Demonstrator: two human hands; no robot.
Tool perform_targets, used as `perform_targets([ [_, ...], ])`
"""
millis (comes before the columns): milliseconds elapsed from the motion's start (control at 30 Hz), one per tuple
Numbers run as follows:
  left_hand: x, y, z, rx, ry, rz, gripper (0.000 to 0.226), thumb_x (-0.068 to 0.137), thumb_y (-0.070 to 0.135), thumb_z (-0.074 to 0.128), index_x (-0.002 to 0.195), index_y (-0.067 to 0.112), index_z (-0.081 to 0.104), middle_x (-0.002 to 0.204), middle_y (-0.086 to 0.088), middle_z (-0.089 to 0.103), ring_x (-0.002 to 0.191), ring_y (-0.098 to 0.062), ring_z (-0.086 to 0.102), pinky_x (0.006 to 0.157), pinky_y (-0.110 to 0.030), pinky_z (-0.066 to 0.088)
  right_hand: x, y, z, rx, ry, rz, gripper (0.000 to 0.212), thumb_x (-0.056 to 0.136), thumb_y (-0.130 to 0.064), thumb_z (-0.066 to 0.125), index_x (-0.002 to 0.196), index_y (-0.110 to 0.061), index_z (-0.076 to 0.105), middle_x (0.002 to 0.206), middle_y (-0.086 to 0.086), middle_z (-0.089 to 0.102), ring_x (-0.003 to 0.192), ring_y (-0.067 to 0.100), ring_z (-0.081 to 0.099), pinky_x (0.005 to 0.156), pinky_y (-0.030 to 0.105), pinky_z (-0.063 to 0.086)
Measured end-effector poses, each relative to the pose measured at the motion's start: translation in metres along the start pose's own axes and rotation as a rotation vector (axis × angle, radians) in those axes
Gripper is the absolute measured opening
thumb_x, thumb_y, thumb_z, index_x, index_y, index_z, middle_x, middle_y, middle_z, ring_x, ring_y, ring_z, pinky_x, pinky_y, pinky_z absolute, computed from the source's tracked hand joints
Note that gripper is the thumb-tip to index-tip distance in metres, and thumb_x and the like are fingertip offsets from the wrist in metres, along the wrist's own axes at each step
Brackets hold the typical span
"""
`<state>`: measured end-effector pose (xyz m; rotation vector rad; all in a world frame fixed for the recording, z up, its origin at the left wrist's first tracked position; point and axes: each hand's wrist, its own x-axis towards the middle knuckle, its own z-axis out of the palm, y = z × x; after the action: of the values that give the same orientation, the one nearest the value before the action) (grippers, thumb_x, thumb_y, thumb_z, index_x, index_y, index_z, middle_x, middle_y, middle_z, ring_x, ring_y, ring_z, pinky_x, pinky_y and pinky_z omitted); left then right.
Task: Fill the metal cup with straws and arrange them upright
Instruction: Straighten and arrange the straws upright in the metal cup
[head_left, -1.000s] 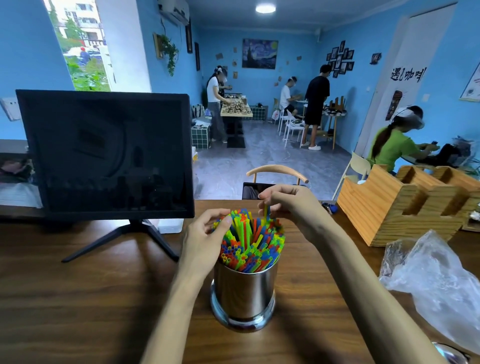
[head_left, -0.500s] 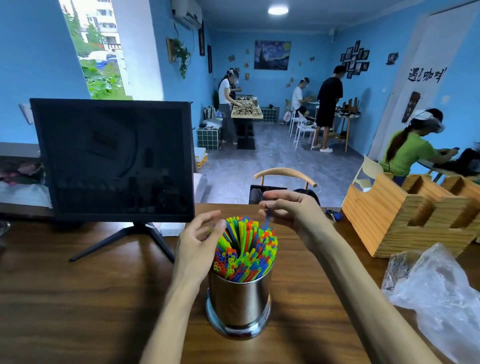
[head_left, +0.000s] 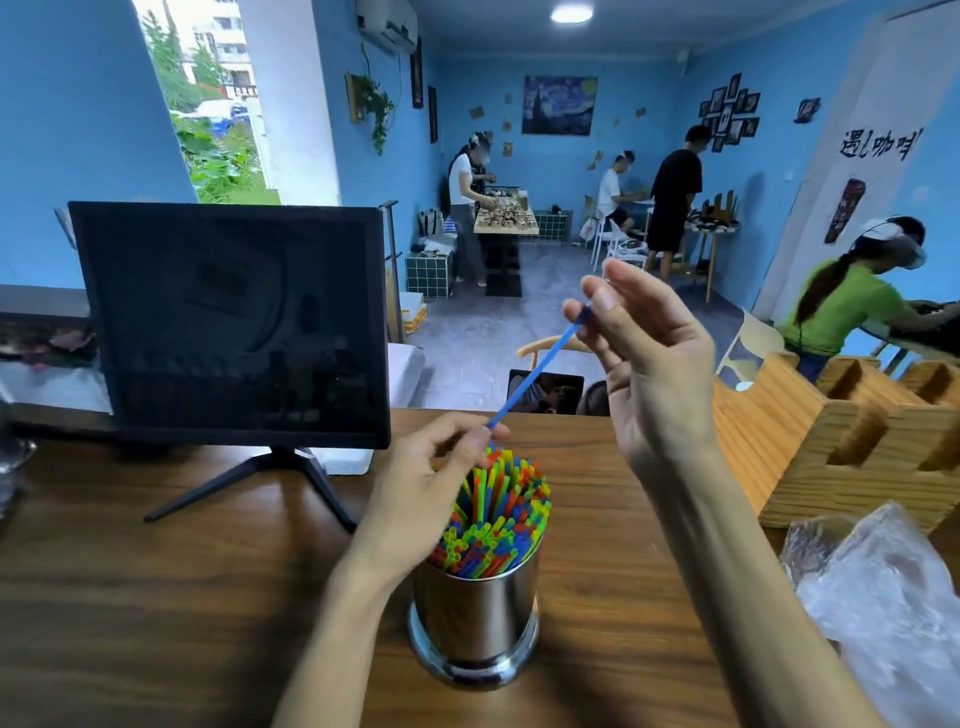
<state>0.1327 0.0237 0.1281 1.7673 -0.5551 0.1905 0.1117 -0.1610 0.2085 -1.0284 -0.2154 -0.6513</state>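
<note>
The right hand (head_left: 649, 364) pinches a blue straw (head_left: 537, 369) at its top, raised above the cup (head_left: 475, 613). The left hand (head_left: 426, 488) pinches its lower end beside the packed straws (head_left: 498, 514). The cup stands on the table (head_left: 156, 597), a monitor (head_left: 234, 322) behind.

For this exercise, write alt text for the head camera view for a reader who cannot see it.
A right hand pinches a blue straw lifted above a metal cup packed with colourful straws, while the left hand touches the straw's lower end. The cup stands on a wooden table beside a dark monitor.
</note>
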Motion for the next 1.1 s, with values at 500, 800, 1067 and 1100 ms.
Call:
perform_targets([
  [500,0.0,0.024,-0.032,-0.404,0.523,0.163,0.031,0.092,0.013,0.068,0.12,0.026,0.06,0.092,-0.006,0.073,0.092,-0.027,0.074,0.072,-0.025,0.057,-0.058,0.067,-0.049,-0.733,-0.294,-0.061,0.022,0.084,-0.005,0.081,0.094,-0.024,0.077,0.096,-0.011,0.077,0.093,0.011,0.072,0.083,0.026,0.056],
  [800,-0.012,0.009,-0.023,-0.248,0.551,0.247,0.04,0.1,0.002,0.057,0.133,0.026,0.055,0.097,-0.003,0.068,0.091,-0.022,0.072,0.069,-0.024,0.058,-0.046,0.086,-0.071,-0.939,-0.294,0.248,0.007,0.094,-0.034,0.07,0.099,-0.033,0.075,0.091,-0.014,0.077,0.083,0.001,0.07,0.079,0.027,0.057],
  [1067,-0.017,0.003,-0.011,0.02,0.381,0.137,0.045,0.092,0.007,0.07,0.124,0.035,0.055,0.096,0.006,0.073,0.085,-0.01,0.072,0.077,-0.018,0.055,-0.051,0.092,-0.072,-0.891,-0.169,0.21,0.006,0.09,-0.033,0.075,0.086,-0.029,0.077,0.081,-0.012,0.076,0.076,0.003,0.069,0.072,0.026,0.056],
  [1100,-0.018,-0.005,-0.009,0.127,0.309,0.1,0.039,0.091,0.012,0.073,0.115,0.041,0.06,0.094,0.011,0.073,0.087,-0.006,0.071,0.079,-0.017,0.055,-0.053,0.092,-0.072,-0.894,-0.175,0.207,0.006,0.092,-0.032,0.073,0.087,-0.031,0.077,0.082,-0.014,0.076,0.076,0.003,0.069,0.072,0.025,0.056],
])
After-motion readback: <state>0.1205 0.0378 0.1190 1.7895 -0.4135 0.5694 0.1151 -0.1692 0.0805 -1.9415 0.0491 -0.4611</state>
